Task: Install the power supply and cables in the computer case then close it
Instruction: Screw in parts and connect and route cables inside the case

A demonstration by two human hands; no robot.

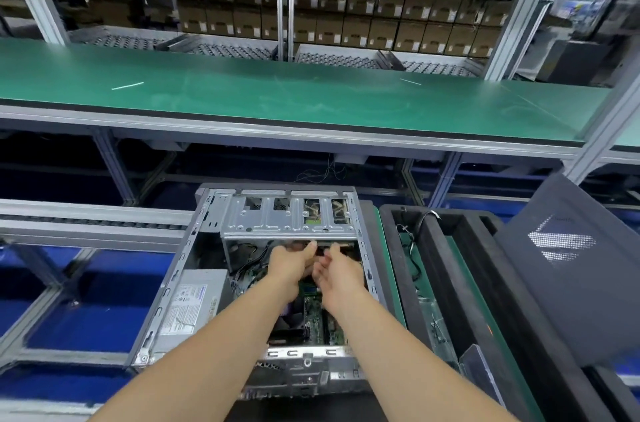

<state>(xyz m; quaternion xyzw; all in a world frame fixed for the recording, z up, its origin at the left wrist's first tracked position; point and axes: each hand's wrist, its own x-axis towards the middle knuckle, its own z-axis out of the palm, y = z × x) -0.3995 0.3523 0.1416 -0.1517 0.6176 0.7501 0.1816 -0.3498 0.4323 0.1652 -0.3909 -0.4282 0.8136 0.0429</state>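
Two hands, left hand (291,264) and right hand (337,271), close together at far end of open computer case (166,290), fingers (310,247) reaching under drive cage (287,217), whether holding anything not discernible; power supply (194,304) seated near-left in case, long axis near-to-far, closer to left hand.

We see both bare forearms stretched forward, the left forearm (228,345) coming in from seven o'clock and the right forearm (386,345) from five o'clock, converging just below centre. The left hand (292,264) and right hand (337,271) sit nearly touching, palms turned inward, thumbs aimed at twelve o'clock (the fingers are blurred, so we cannot tell their grip).
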